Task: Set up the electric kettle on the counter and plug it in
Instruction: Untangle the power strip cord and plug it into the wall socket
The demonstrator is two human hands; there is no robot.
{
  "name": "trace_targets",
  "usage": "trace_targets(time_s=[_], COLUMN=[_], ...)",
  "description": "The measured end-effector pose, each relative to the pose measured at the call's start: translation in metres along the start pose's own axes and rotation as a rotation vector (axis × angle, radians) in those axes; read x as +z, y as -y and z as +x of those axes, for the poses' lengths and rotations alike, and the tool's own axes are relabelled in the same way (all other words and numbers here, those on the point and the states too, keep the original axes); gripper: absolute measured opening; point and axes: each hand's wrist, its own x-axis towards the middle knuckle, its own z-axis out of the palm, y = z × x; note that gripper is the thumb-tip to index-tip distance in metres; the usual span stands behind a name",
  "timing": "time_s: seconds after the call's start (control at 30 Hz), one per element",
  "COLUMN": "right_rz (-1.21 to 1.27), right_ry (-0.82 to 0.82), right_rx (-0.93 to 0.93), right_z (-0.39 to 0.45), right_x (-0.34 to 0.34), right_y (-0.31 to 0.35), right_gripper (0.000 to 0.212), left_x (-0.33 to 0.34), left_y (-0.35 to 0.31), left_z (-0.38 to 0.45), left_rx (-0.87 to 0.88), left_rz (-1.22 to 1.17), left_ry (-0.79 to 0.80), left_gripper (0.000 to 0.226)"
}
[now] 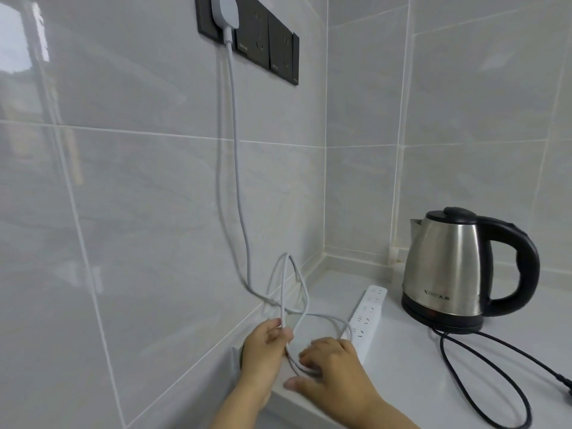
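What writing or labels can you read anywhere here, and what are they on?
Kettle: a dark brand mark low on the steel body, starting with what looks like "X"; the rest is too blurred to read.
Wall socket panel: small pale marks, too small to read.
Power strip: no readable text.

Left hand [266, 345] pinches white cord [230, 119]; kettle [448, 267] stands on counter [402, 382].

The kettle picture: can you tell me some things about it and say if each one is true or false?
1. The shiny steel kettle with the black handle stands on its base. True.
2. The kettle's black cord is plugged into the white power strip. False: its plug lies loose on the counter.
3. The left hand pinches the white cable. True.
4. The white plug hangs loose. False: it sits in the dark wall socket panel.
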Motion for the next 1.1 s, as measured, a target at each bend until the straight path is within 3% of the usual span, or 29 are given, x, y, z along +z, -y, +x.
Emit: trace_targets(time_s=[0.07, 0.27, 0.4, 0.47, 0.53, 0.6, 0.7, 0.93, 1.0, 1.03, 1.1], right_rz=[-0.014, -0.034, -0.021, -0.035, -0.059, -0.077, -0.080, -0.072, -0.010, 0.000, -0.021], right_ry=[-0.005, -0.053, -0.116, -0.166, -0.227, -0.283, -0.315, -0.241, -0.214, -0.236, -0.350], right_rx=[-0.005, 0.040, 0.059, 0.057, 0.055, 0.051, 0.058, 0.069, 0.020, 0.005, 0.053], right_z=[-0.001, -0.006, -0.010, -0.012, -0.013, -0.014, -0.015, -0.011, -0.014, -0.016, -0.019], right_x=[0.001, -0.003, -0.002, 0.000, 0.003, 0.004, 0.003, 0.006, 0.005, 0.004, 0.000], right_y=[0.001, 0.001, 0.002, 0.001, -0.001, -0.002, -0.003, -0.004, -0.005, -0.004, -0.005], right_gripper=[0.039, 0.016, 0.023, 0.037, 0.044, 0.041, 0.041, 0.036, 0.028, 0.023, 0.021], left_x=[-0.001, 0.003, 0.006, 0.010, 0.015, 0.021, 0.029, 0.027, 0.028, 0.028, 0.029], left_y=[-0.005, -0.009, -0.010, -0.007, -0.004, -0.002, -0.003, 0.003, 0.003, 0.003, 0.005], left_z=[-0.005, -0.004, 0.001, 0.005, 0.010, 0.012, 0.009, 0.003, 0.003, 0.004, 0.007], left_rx=[0.053, 0.107, 0.057, 0.058, 0.078, 0.130, 0.213, 0.268, 0.277, 0.275, 0.269], left_rz=[0.013, -0.057, -0.050, 0.043, 0.227, 0.378, 0.433, 0.427, 0.481, 0.514, 0.518], left_ry=[-0.015, -0.004, -0.056, -0.065, -0.082, -0.135, -0.179, -0.024, -0.004, -0.011, -0.029], left_gripper=[0.003, 0.022, 0.024, 0.015, 0.025, 0.032, 0.022, 0.050, 0.034, 0.030, 0.045])
